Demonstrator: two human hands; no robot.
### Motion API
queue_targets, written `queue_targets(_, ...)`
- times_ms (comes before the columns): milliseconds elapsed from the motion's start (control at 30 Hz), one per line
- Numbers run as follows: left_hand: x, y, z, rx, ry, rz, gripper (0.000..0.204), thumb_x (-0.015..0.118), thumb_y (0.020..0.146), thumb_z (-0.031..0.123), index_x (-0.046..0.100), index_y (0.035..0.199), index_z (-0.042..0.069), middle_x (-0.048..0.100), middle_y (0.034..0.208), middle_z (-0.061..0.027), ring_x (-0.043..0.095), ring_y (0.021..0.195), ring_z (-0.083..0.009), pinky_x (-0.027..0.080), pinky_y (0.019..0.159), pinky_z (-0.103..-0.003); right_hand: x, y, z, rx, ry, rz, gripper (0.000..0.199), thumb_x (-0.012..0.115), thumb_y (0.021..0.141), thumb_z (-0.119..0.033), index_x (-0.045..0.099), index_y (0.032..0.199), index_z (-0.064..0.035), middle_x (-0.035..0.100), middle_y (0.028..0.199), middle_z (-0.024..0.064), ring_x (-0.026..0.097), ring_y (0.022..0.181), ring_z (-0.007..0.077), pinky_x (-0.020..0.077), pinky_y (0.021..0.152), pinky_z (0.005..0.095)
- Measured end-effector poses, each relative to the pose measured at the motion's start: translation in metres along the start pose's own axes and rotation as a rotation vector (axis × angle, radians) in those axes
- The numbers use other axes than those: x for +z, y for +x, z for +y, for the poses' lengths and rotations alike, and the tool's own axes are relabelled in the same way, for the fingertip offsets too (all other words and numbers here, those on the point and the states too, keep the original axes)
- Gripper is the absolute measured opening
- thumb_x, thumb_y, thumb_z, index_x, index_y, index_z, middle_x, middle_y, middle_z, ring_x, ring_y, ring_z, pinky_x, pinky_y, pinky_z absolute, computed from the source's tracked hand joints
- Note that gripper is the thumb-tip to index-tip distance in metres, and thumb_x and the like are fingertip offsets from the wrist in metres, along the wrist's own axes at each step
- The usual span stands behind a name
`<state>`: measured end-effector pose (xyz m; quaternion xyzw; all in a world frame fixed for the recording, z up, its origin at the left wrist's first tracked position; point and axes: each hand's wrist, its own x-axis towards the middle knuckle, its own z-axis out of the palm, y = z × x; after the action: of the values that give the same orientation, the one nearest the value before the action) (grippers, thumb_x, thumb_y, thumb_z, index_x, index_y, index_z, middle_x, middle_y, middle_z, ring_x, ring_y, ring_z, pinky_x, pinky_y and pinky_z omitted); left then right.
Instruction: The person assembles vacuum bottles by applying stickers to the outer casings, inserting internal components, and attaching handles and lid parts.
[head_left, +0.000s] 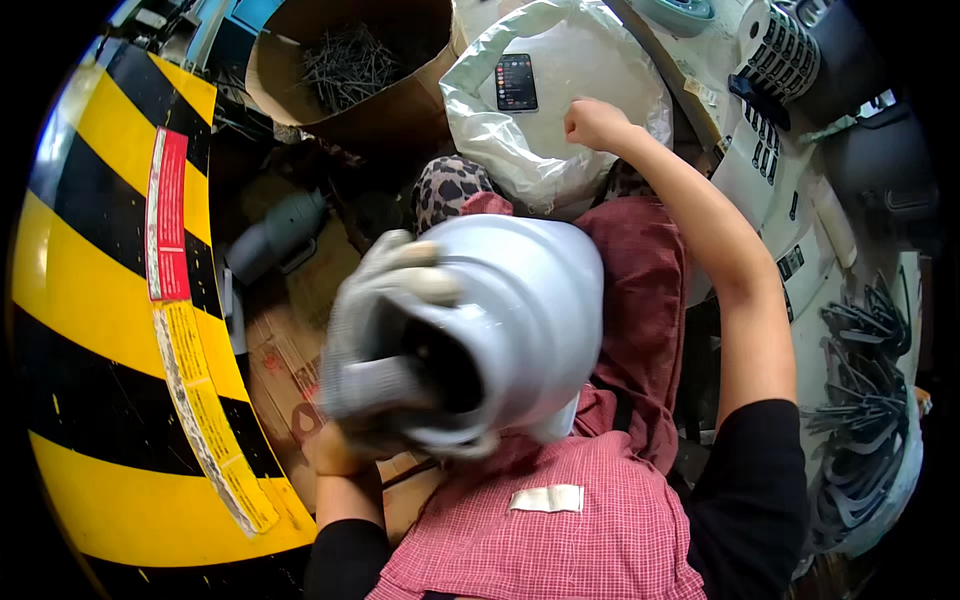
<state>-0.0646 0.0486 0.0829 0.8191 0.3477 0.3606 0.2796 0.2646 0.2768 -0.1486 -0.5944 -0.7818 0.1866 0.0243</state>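
My left hand [365, 350], in a pale knitted glove blurred by motion, grips a glossy grey plastic jug-shaped body [535, 300] by its rim. Its dark open mouth faces left, and the wide body lies tilted over my lap. Some of the gloved fingers reach into the opening. My right hand [597, 124] is bare and closed, held over a container lined with a white plastic bag [475, 95]. What its fingers hold, if anything, is hidden. Beside that hand, a phone with a lit dark screen [516, 83] lies on the pale surface inside the bag's rim.
A yellow-and-black striped panel [100, 390] stands close on my left. Ahead is a cardboard box [285, 80] of thin metal pins. Another grey body [275, 235] lies low at left. On the right bench [740, 190] are a label roll [780, 50] and dark curved handles [860, 440].
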Motion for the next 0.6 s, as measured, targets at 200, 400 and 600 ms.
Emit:
queue_targets(200,0.054,-0.007,-0.026,0.207,-0.093,-0.011,0.051,0.095,0.059,0.041,0.059,0.086,0.016,0.062,0.129,-0.0166,0.053,0.129,-0.0415,0.032,0.111,-0.061,-0.037,-0.077,-0.034,-0.154,0.118,0.544,0.023,0.056,0.096,-0.008,0.067,0.114,0.0002,0.062,0.103,0.0176,0.065,0.095,0.0367,0.0524,0.084,0.0418)
queue_targets(400,0.021,-0.004,-0.009,0.228,0.087,0.271,0.079,0.09,0.069,0.044,0.057,0.134,0.013,0.054,0.139,-0.0193,0.046,0.135,-0.0394,0.036,0.113,-0.049,-0.149,-0.21,-0.164,-0.32,0.761,0.494,0.03,0.062,0.093,0.002,0.068,0.123,0.0008,0.059,0.095,0.0075,0.057,0.077,0.0115,0.045,0.066,0.0263)
queue_targets(600,0.001,-0.022,0.02,0.42,0.877,0.014,0.037,0.079,0.083,0.032,0.07,0.118,0.028,0.056,0.14,-0.0103,0.038,0.141,-0.0389,0.025,0.119,-0.058,-0.14,-0.247,-0.223,-0.435,0.687,0.319,0.044,0.064,0.074,0.008,0.071,0.117,-0.0038,0.057,0.1,0.0069,0.055,0.085,0.0165,0.0457,0.074,0.028)
